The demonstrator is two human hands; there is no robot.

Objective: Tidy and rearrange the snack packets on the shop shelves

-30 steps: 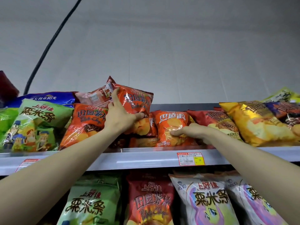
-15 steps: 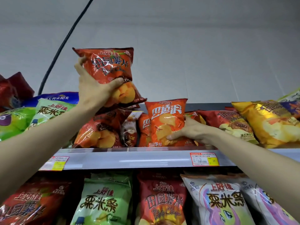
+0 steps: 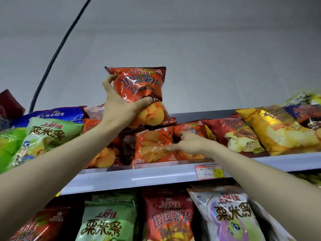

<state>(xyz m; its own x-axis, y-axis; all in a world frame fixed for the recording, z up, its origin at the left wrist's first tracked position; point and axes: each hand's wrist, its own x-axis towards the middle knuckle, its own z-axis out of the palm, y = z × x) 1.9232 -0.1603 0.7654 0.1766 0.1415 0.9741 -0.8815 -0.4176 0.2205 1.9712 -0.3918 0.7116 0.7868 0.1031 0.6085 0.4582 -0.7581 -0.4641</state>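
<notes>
Two hands: both raised to the top shelf [image 3: 139, 178].
Left hand [image 3: 119, 110]: grasps orange chip packet [image 3: 140, 84], thumb across its front; packet upright, above the shelf row.
Right hand [image 3: 189, 145]: released, fingers spread, tips resting on lying orange packet [image 3: 152, 148].
Price tag [image 3: 209, 172]: on shelf edge, below right hand.

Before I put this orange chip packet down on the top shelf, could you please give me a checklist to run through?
1. Left hand grips the orange chip packet, thumb across its front: ok.
2. Held packet upright, label facing out: ok.
3. Right hand touches the shelved orange packet below: ok.
4. Free gap on the top shelf for it: cannot tell.
5. Price tag uncovered: ok.
</notes>
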